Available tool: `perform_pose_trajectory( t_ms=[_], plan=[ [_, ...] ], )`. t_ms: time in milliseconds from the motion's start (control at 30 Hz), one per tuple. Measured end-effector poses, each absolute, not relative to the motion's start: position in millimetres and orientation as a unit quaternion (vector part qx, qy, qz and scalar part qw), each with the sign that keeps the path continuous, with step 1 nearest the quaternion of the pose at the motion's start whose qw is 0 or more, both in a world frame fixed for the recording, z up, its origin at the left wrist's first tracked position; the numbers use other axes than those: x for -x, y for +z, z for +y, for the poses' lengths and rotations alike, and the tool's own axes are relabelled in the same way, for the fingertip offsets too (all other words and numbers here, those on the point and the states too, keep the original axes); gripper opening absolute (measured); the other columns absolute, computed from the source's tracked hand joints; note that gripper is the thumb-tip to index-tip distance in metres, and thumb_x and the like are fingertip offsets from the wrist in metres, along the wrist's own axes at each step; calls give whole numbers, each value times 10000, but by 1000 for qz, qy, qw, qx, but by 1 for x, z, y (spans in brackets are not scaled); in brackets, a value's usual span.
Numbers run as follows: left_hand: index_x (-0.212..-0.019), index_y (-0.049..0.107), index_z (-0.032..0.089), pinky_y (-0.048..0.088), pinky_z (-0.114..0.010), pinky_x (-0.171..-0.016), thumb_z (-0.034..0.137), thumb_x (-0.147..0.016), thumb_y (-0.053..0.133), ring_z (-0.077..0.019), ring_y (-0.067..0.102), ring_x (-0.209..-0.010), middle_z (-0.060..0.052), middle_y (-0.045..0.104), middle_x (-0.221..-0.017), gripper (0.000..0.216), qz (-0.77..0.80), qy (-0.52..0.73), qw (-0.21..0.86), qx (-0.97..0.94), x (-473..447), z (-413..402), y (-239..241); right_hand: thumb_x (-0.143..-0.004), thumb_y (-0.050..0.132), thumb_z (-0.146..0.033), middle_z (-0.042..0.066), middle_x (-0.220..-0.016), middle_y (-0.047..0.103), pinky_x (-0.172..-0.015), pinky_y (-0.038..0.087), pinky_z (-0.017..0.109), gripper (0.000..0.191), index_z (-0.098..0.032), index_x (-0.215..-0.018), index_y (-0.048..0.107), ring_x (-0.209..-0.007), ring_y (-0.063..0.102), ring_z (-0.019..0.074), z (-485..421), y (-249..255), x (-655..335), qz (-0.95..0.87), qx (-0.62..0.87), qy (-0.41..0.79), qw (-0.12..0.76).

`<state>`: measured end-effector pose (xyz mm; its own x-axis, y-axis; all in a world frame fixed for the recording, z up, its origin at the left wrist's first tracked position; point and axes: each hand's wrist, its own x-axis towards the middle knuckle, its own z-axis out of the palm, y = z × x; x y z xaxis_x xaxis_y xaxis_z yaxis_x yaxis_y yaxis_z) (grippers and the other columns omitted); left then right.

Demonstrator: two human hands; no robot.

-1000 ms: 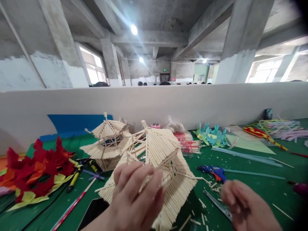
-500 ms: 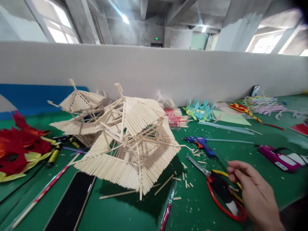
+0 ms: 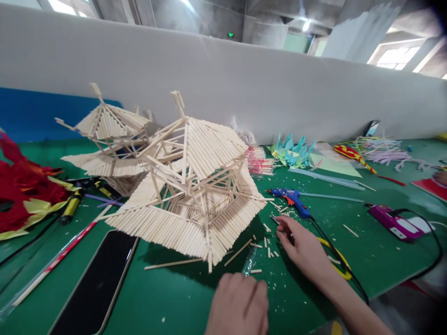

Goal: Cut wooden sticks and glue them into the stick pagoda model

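A two-tier pavilion model of pale wooden sticks (image 3: pixel 188 195) stands tilted on the green mat (image 3: pixel 366 260). A second stick pavilion (image 3: pixel 104 139) stands behind it to the left. My right hand (image 3: pixel 300 244) lies flat over the scissors (image 3: pixel 337 260); its fingers are stretched toward cut stick bits (image 3: pixel 267 242) beside the model and hold nothing. My left hand (image 3: pixel 239 302) rests at the bottom edge with its fingers curled under, just short of a loose long stick (image 3: pixel 174 264). What the curled fingers hold, if anything, is hidden.
A blue glue gun (image 3: pixel 291 197) with a black cord lies right of the model. A black phone (image 3: pixel 94 284) and a red-white rod (image 3: pixel 56 263) lie at front left. Red and yellow paper flowers (image 3: pixel 21 195) are at far left, teal paper flowers (image 3: pixel 291 153) and a pink device (image 3: pixel 393 222) to the right.
The view tipped down and the model now stands free. My right hand slid left over the scissors toward the stick bits. My left hand came back into view at the bottom.
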<state>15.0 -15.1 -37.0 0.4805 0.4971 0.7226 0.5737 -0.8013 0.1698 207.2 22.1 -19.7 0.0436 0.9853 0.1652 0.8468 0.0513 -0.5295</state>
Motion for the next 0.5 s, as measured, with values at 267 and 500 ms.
perform_pose_trajectory(
  t_ms=[267,500],
  plan=[
    [-920,570,151,485,-344,-597,144,-818,385,-204,612,-696,-69,656,-797,211,-367,-313,64,874,20,4,-49,-760,418,-88,92,-916,635,-710,431,284,363,-160,-1105,505,-834,592,205,53,-18,-198,-736,664,74,108],
    [-873,563,144,488,-308,-542,111,-801,397,-178,626,-618,-50,662,-707,183,-336,-336,81,876,23,6,-52,-771,457,-103,70,-782,659,-566,410,268,217,-150,-962,548,-678,626,197,69,-11,-191,-745,665,53,-23]
  ],
)
